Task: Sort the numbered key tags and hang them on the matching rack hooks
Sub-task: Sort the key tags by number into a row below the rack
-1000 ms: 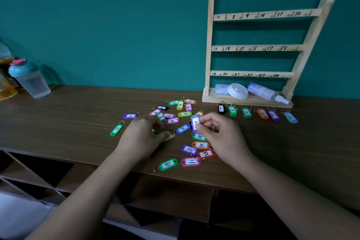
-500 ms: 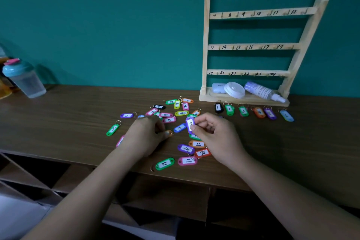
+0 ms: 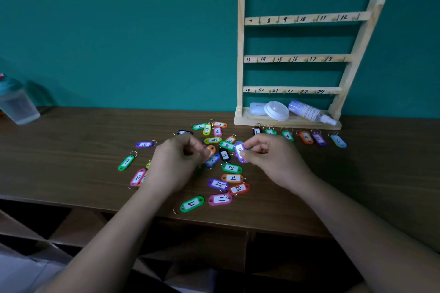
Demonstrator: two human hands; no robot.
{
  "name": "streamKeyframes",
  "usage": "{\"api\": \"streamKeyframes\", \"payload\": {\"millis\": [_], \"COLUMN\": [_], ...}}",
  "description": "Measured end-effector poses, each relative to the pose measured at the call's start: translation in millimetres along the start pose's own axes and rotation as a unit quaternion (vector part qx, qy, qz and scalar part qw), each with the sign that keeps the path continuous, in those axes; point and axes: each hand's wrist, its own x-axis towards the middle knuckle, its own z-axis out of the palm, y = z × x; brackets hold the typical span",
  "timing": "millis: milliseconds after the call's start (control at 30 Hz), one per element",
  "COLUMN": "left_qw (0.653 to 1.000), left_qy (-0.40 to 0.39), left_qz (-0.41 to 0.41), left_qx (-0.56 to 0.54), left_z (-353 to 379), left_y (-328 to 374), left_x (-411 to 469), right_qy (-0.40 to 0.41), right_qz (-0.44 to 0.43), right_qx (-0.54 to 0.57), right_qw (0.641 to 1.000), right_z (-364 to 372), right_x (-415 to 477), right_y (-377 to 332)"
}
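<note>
Our right hand (image 3: 273,162) has its grip pinched on a purple tag (image 3: 240,153), held just above the loose pile (image 3: 232,168) of tags on the counter (image 3: 71,150). Our left hand (image 3: 176,162) hovers beside it, curled, and we cannot tell whether that grip has anything in it. The pinch looks to sit near the tag's end, so it could slip back into the pile, and its number, hard to read from here, could send it to the wrong hook on the rack (image 3: 241,31).
</note>
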Motion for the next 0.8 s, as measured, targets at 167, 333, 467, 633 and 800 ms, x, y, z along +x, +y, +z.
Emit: {"api": "streamKeyframes", "payload": {"millis": [167,333,467,633,800], "left_qw": [0.999,0.995,0.989,0.985,0.986], "left_qy": [-0.035,-0.053,-0.063,-0.063,-0.094], "left_qz": [0.018,0.033,0.029,0.038,0.056], "left_qx": [-0.026,-0.073,-0.129,-0.157,-0.126], "left_z": [15.4,30.0,40.9,49.1,47.3], "left_y": [21.8,37.4,52.1,76.6,95.9], "left_x": [4.1,14.0,19.3,22.6,31.1], "right_qy": [0.012,0.01,0.002,0.012,-0.009], "right_qz": [0.059,0.115,0.146,0.158,0.149], "right_qx": [-0.018,-0.015,-0.017,-0.088,-0.209], "right_qw": [0.998,0.993,0.989,0.983,0.966], "right_z": [-37.6,-64.2,-72.9,-72.8,-70.5], "right_x": [7.3,14.6,16.6,22.6,26.6], "right_y": [6.6,13.9,19.5,25.2,26.1]}}
